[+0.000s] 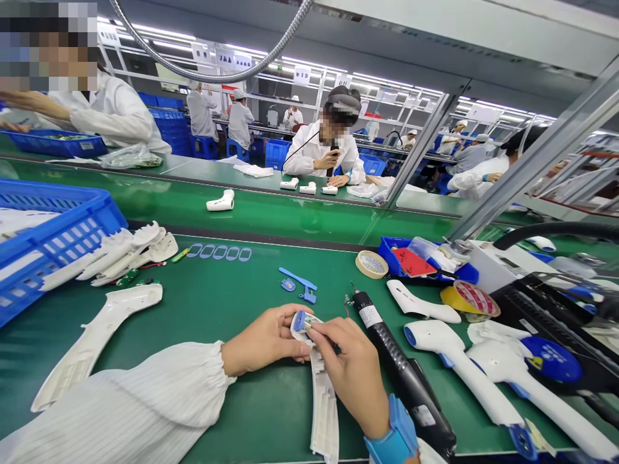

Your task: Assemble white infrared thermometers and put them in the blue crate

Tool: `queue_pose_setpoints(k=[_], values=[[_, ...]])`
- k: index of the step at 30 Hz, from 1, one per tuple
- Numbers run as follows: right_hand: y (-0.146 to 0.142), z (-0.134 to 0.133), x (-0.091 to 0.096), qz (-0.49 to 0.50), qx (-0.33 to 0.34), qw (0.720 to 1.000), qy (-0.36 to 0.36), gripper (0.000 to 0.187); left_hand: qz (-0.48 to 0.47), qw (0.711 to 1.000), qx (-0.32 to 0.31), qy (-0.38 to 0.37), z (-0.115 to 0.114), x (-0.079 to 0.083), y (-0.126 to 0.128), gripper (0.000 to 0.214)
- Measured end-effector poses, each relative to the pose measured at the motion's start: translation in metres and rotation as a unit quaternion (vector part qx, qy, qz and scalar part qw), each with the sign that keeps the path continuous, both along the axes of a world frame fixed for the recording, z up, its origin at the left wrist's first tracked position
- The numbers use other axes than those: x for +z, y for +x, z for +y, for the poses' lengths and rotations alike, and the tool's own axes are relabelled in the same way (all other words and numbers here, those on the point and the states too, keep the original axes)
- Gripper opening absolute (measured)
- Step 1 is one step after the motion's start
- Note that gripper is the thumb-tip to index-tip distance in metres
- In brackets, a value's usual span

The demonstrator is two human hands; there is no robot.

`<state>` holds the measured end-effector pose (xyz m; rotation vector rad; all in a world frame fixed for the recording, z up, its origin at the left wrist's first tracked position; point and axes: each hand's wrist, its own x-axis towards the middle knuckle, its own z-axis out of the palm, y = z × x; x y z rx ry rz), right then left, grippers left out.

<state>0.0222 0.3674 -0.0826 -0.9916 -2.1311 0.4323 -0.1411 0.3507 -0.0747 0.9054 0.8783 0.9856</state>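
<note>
A white plastic gun-shaped housing half (324,406) is in front of me, its long ribbed handle pointing toward me. My left hand (271,338) is closed around its head end. Set in that end is a blue round part (300,320). My right hand (351,364) is closed in a pinch at the same end; its fingertips hide most of what they grip. Beyond my hands lie a blue plastic strip (298,279) and a small blue oval piece (288,284). An electric screwdriver (394,361) lies just right of my right hand.
Left are a blue basket (104,206), stacked white shells (130,254) and one larger shell (97,335). Right are assembled white devices (464,367), tape (469,299) and a blue parts bin (435,274). Across the green conveyor (271,216) a co-worker (314,148) sits.
</note>
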Motion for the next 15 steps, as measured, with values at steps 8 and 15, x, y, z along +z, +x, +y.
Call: queue_pose_setpoints(k=[8,15], values=[[0.0001,-0.0003,0.0001,-0.011,0.005,1.0,0.013,0.012,0.012,1.0,-0.005,0.005,0.0001,0.001,-0.0008,0.055],[0.0009,-0.0012,0.0044,-0.058,-0.007,0.998,0.029,0.013,0.025,1.0,-0.008,0.003,0.0012,-0.0002,-0.0015,0.056]])
